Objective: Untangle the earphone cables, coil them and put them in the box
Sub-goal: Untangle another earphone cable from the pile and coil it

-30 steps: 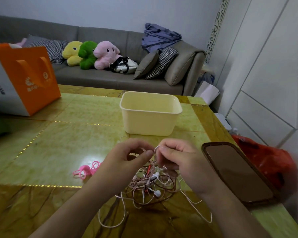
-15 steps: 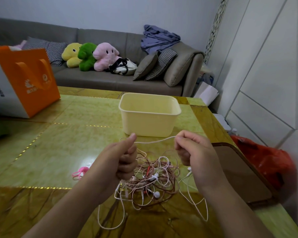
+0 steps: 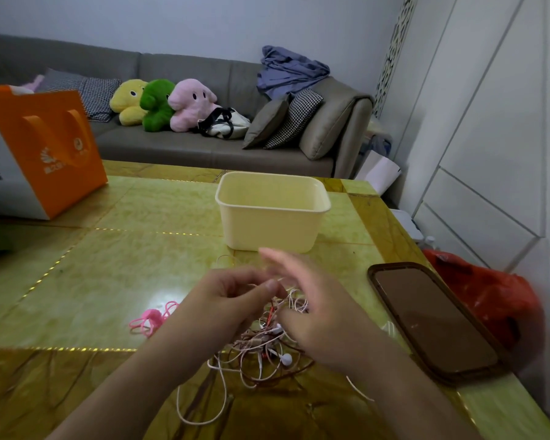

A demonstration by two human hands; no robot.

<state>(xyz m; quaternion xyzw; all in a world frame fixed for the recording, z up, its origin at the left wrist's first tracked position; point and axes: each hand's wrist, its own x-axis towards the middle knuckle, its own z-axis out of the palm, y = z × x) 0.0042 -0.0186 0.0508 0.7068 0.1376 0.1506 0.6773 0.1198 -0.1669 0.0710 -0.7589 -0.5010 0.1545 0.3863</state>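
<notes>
On the tabletop (image 3: 115, 274), just in front of the empty box (image 3: 272, 214), the earphone cables (image 3: 267, 347) sit as one knotted pile, nothing coiled yet. Left hand (image 3: 232, 300) has thumb and fingers curled, pinching a white strand at the top of the pile, likely to anchor it. Right hand (image 3: 311, 312) hovers over the pile with fingers straight and spread, blurred, gripping nothing visible; probably reaching for the next strand. Box stays close so coils drop straight in. Pink cable (image 3: 151, 320) lies apart to the left, phone (image 3: 432, 319) to the right.

Cables (image 3: 261, 354) before box (image 3: 272, 230)
</notes>
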